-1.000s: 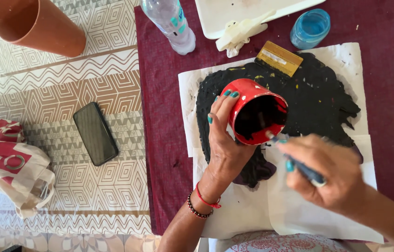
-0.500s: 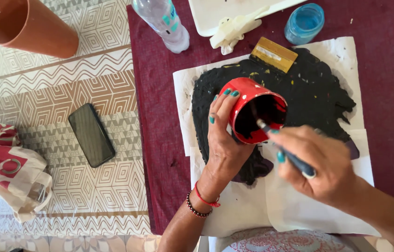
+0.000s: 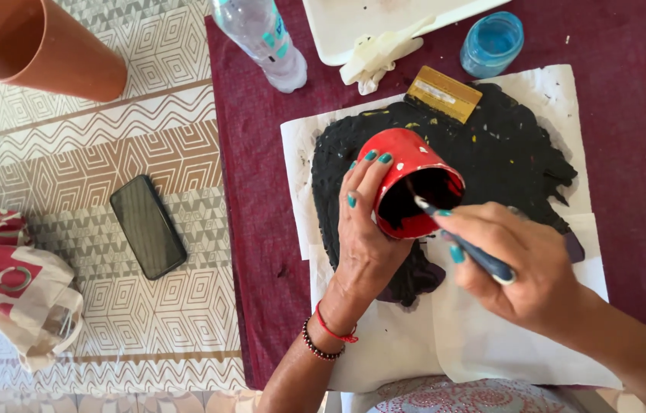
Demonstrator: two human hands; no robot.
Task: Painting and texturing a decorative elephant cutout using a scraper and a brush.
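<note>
Big black-smeared paper sheet (image 3: 537,153) sits underneath, and the left hand (image 3: 365,229) wraps its fingers round the tilted red pot (image 3: 407,183) above it. Since a second ago the brush (image 3: 460,241), pinched in the right hand (image 3: 525,268), has pushed inside the pot, so the black coat's now going on the inner wall.

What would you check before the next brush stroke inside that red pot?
1. Left hand grips the red pot firmly: ok, fingers wrap its side.
2. Pot tilted with its mouth towards the brush: ok.
3. Right hand holds the brush securely: ok.
4. Brush tip inside the pot's mouth: ok.
5. Paint loaded on the bristles: cannot tell, tip lost against the dark interior.
6. Paper sheet lies under the work: ok, already smeared black.
</note>
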